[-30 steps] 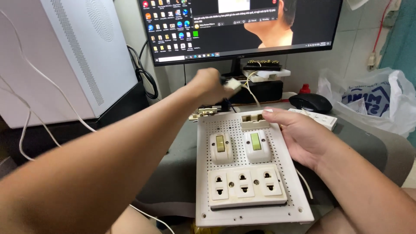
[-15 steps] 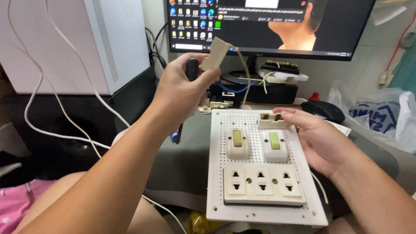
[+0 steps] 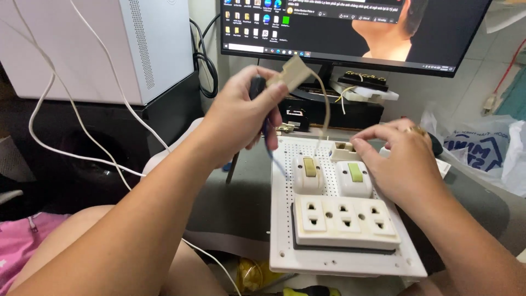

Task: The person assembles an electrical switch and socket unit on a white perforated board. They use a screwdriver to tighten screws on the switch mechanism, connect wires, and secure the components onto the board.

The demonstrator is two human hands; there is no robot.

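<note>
A white perforated board point(image 3: 285, 230) lies in front of me. On it sit two switches point(image 3: 309, 174) point(image 3: 354, 178), a triple socket strip point(image 3: 345, 219) and a small open fuse base point(image 3: 344, 150) at the top. My left hand point(image 3: 241, 112) is raised above the board's left edge, holding a beige fuse cover point(image 3: 291, 72) with a thin wire point(image 3: 327, 112) hanging from it, plus a dark-handled tool point(image 3: 256, 86). My right hand point(image 3: 394, 159) rests on the board's upper right, fingertips on the fuse base.
A monitor point(image 3: 350, 27) stands behind, with a black stand and small electrical parts at its foot. A white computer case point(image 3: 109, 44) is at left with white cables point(image 3: 71, 131) trailing down. A plastic bag point(image 3: 482, 148) lies at right.
My left hand came back from the monitor's foot with the beige cover and now holds it above the board. My right hand shifted from the board's edge onto the fuse base.
</note>
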